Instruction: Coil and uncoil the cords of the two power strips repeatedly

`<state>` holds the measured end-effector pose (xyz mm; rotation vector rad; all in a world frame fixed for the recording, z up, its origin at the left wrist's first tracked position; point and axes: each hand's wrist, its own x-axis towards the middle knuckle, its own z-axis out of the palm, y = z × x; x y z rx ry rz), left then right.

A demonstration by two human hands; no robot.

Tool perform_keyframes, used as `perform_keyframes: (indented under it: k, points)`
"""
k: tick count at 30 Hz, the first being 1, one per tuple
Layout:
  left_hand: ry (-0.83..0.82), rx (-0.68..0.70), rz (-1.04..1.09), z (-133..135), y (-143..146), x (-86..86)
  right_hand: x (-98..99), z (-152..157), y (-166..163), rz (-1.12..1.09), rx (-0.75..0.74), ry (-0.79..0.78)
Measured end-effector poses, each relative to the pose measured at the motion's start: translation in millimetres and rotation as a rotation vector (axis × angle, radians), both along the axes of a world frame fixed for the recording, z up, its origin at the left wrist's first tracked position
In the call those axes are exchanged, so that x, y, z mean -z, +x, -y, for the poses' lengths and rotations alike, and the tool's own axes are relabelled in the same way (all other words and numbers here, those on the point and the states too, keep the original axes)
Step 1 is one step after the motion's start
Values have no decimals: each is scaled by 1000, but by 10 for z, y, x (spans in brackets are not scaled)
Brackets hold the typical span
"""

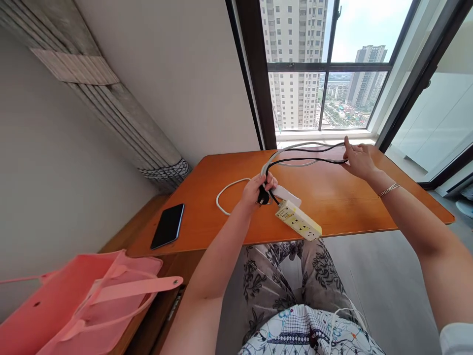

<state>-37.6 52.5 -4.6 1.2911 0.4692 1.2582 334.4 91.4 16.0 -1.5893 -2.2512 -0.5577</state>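
My left hand [255, 190] is closed around a bundle of a black cable [306, 160] and a white cable [283, 149], above the near part of the table. A black plug [263, 196] sticks out beneath its fingers. Just right of that hand, a cream power strip [298, 220] with several sockets hangs tilted near the table edge, beside a white oblong block [287, 195]. Farther right, my right hand [357, 159] pinches the other end of the cable loops, which stretch between both hands. Part of the white cable curls on the tabletop at the left.
The orange-brown wooden table [207, 172] stands before a window [327, 69]. A black phone [168, 226] lies near its left edge. A pink bag [107, 305] with straps sits lower left. A gathered grey curtain [121, 108] hangs by the wall.
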Motion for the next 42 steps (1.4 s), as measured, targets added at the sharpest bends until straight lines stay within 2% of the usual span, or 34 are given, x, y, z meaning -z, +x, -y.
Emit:
perform_keyframes:
  k: [2, 4, 7, 9, 11, 14, 17, 19, 21, 25, 29, 32, 34, 39, 42]
  points:
    - [-38, -93, 57, -19, -26, -20, 67, 73, -4, -102, -136, -97]
    - [-72, -205, 106, -44, -35, -43, 143, 184, -50, -300, -212, -190]
    - [-71, -337, 135, -74, 8, -76, 226, 399, -216, -553, -198, -284]
    - [-33, -386, 133, -85, 80, -90, 222, 561, -381, -600, -167, -333]
    - [19, -428, 127, -96, 178, -94, 160, 733, -575, -535, -120, -357]
    - [104, -487, 90, -118, 331, -84, -24, 1014, -893, -186, -33, -382]
    - [197, -507, -47, -108, 438, -89, -275, 1292, -1195, 132, -65, -466]
    - [250, -461, -166, -61, 477, -118, -461, 1438, -1365, 267, -130, -510]
    - [298, -348, -248, 9, 499, -161, -648, 1518, -1508, 304, -222, -533]
    - [398, -78, -280, 104, 510, -191, -959, 1441, -1718, 166, -435, -515]
    - [379, 31, -238, 22, 471, -66, -1106, 1189, -1802, -31, -477, -415]
    - [341, 52, -221, -78, 415, 25, -1083, 1023, -1801, -147, -461, -305]
    - [319, 61, -217, -104, 385, 23, -1007, 945, -1803, -241, -468, -256]
    - [246, 108, -224, -4, 414, -161, -742, 882, -1895, -606, -354, -202]
    - [230, 82, -232, 68, 467, -253, -649, 919, -1963, -721, -293, -159]
